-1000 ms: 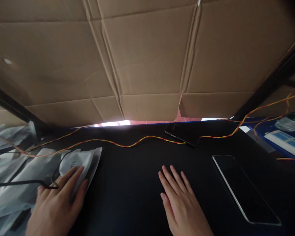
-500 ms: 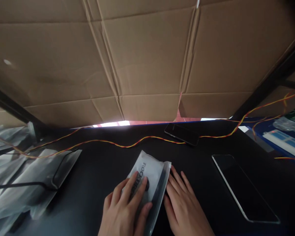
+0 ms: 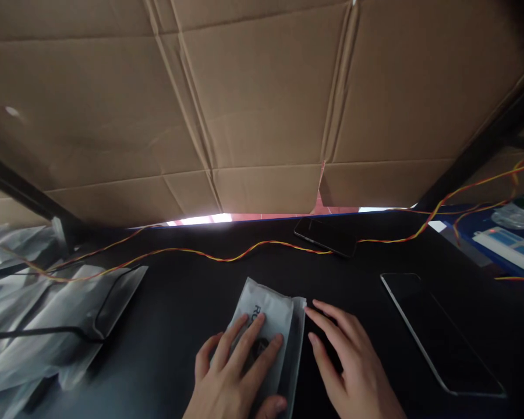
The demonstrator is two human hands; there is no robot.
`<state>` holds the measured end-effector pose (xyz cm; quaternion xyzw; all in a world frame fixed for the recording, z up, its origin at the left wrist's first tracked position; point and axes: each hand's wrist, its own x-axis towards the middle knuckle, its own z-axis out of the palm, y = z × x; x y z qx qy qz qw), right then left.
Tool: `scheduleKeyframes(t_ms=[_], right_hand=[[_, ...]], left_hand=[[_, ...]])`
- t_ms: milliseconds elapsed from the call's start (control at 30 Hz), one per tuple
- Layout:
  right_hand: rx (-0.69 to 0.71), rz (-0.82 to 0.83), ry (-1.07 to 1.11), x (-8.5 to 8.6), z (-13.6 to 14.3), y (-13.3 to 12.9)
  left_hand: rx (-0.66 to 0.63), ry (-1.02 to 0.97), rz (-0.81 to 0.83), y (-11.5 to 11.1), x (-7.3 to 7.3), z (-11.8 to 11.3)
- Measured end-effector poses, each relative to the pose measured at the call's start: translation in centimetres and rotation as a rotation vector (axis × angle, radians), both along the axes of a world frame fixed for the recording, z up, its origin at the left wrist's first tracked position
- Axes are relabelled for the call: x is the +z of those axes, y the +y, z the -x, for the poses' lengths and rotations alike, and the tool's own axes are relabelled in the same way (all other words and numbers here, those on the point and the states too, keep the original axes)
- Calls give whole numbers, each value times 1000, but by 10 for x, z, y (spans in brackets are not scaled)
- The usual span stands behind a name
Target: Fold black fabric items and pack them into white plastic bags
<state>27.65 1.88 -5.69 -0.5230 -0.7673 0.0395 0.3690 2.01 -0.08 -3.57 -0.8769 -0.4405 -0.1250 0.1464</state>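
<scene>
A frosted plastic pouch (image 3: 271, 304) with dark lettering lies on the black table at the lower centre. Spread flat over its lower part is my left hand (image 3: 240, 369), fingers apart, covering some of the print. My right hand (image 3: 353, 358) is just right of the pouch, fingers apart and slightly curled, with the fingertips close to its top right corner. Nothing shows in the right hand. Farther right lies a large dark phone-like slab (image 3: 441, 334) with a pale edge.
More frosted pouches (image 3: 65, 326) with a black cable lie at the left. A smaller dark phone (image 3: 325, 235) sits at the back under a red-yellow twisted wire (image 3: 220, 259). Cardboard (image 3: 266, 105) stands behind. A white-and-blue item (image 3: 513, 250) is at the right edge.
The pouch has shifted slightly toward me. My left hand has moved a little right and its fingers have spread. My right hand has moved right, off the pouch's edge, and opened wider.
</scene>
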Motion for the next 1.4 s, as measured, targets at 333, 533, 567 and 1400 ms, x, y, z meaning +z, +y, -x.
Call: scheduleKeyframes(t_ms=[333, 533, 567, 1400], right_hand=[[-59, 155, -25, -2, 15, 15], [-138, 304, 119, 6, 22, 32], [-132, 322, 131, 8, 23, 35], [-12, 651, 471, 15, 21, 42]], left_hand=[[13, -52, 92, 27, 2, -39], [91, -28, -6, 20, -10, -50], [107, -31, -32, 18, -11, -52], [175, -120, -43, 18, -18, -55]])
